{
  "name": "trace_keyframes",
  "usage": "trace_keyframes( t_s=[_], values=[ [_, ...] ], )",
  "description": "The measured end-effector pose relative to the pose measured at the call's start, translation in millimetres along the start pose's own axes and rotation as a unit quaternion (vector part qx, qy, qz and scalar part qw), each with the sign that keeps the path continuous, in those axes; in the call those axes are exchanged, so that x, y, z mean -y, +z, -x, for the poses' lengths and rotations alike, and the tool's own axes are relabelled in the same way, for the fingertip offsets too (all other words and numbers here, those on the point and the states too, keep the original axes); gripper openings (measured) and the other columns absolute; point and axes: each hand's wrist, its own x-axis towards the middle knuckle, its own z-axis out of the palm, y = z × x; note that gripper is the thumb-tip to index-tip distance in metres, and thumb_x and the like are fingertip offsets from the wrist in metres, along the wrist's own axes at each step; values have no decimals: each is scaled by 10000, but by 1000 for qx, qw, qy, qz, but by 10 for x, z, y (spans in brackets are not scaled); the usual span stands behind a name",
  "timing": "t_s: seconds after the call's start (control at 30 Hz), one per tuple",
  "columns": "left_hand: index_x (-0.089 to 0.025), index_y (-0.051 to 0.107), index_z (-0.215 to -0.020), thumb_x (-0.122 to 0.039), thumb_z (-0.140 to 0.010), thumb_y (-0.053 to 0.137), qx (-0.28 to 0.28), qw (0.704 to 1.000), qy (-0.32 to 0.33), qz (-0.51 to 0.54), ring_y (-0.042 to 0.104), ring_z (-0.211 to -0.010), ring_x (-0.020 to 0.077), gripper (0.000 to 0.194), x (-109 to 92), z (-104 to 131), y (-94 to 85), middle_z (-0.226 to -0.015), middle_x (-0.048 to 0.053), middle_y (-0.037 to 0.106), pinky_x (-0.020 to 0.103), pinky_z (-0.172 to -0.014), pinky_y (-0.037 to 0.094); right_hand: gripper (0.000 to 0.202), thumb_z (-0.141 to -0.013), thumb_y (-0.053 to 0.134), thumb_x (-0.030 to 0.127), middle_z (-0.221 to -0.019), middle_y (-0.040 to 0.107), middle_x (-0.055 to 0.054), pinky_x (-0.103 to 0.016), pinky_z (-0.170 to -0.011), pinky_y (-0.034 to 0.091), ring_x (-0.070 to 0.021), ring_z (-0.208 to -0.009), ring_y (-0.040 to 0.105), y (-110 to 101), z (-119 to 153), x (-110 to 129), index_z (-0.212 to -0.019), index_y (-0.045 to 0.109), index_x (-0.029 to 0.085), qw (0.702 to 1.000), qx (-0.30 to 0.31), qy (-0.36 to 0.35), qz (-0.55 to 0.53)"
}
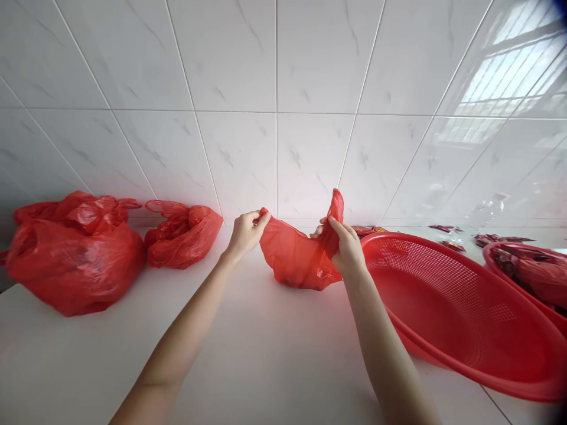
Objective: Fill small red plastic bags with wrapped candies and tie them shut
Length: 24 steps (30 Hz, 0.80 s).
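A thin red plastic bag (pixel 290 254) is stretched between my two hands, its lower part sagging near the white tabletop. My left hand (pixel 248 232) pinches one upper corner of the bag between thumb and fingers. On the other side, my right hand (pixel 343 239) grips the opposite handle, whose end sticks up above the fingers. Something darker shows faintly at the bottom of the bag, but I cannot make out what it is. Close to my right forearm stands a red plastic basket (pixel 425 295) with perforated sides.
At the left sit a large full red bag (pixel 75 265) and a smaller red bag (pixel 183 236). Another red basket (pixel 531 274) holding small dark-red packets stands far right. A clear plastic bottle (pixel 487 211) and loose packets (pixel 500 239) lie behind, near the tiled wall (pixel 239 159).
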Motion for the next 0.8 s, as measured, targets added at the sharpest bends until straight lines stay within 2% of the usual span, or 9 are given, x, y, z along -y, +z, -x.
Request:
trace_keyframes(
  t_s=[0.07,0.13,0.23,0.33,0.47,0.53,0.6,0.73,0.8],
  values=[
    [-135,725,-922,-530,-910,539,53,996,19,63,635,-924,215,437,-85,-42,-38,-941,72,715,305,-825,471,198,-853,660,361,-582,586,16,-264,-579,474,-97,-500,498,17,20,23,-792,637,174,999,-11,3,32],
    [-152,730,-999,-488,-940,518,145,981,53,119,625,-1000,218,402,-220,-58,-96,-996,76,712,326,-915,459,198,-863,634,357,-519,519,49,-237,-504,409,-61,-420,363,38,42,50,-784,625,175,996,-26,0,83],
    [-194,741,-1022,-424,-956,523,247,952,134,123,608,-1065,215,324,-456,-46,-131,-1103,84,684,340,-967,451,189,-878,585,346,-473,458,65,-216,-447,312,-61,-412,325,83,84,82,-792,617,181,983,-23,-10,182],
    [-242,739,-1087,-385,-947,553,257,935,230,80,579,-1155,223,274,-621,-35,-52,-1275,88,599,335,-963,475,168,-882,548,330,-475,438,68,-210,-433,262,-74,-437,355,144,137,90,-804,598,190,965,17,-6,261],
    [-245,728,-1122,-390,-951,539,228,929,292,6,629,-1040,192,294,-676,-48,109,-1390,91,519,315,-871,512,185,-873,478,246,-514,405,72,-207,-446,266,-68,-464,341,208,206,108,-695,496,196,946,89,-3,311],
    [-218,746,-1049,-404,-953,527,222,936,272,-14,637,-931,176,303,-665,-53,163,-1195,86,636,296,-805,505,202,-863,449,214,-530,397,69,-214,-463,289,-72,-480,357,221,234,143,-661,437,201,940,114,0,323],
    [-203,739,-1012,-425,-932,555,202,955,218,-15,618,-813,159,300,-638,-49,199,-920,49,676,276,-743,485,209,-858,460,221,-550,392,67,-224,-484,310,-81,-506,376,221,259,191,-658,400,208,932,134,1,336],
    [-224,626,-1163,-426,-825,690,131,987,94,24,489,-580,104,398,-547,-22,244,-607,-60,519,235,-608,412,233,-800,575,237,-603,332,74,-232,-488,249,-82,-545,315,205,287,249,-670,383,211,904,169,-11,393],
    [-224,624,-1106,-432,-800,710,132,989,59,40,439,-543,95,380,-494,-15,256,-561,-77,458,225,-566,371,220,-768,589,210,-615,310,73,-239,-491,219,-84,-557,283,197,285,236,-667,393,208,885,171,-30,431]
  ],
)
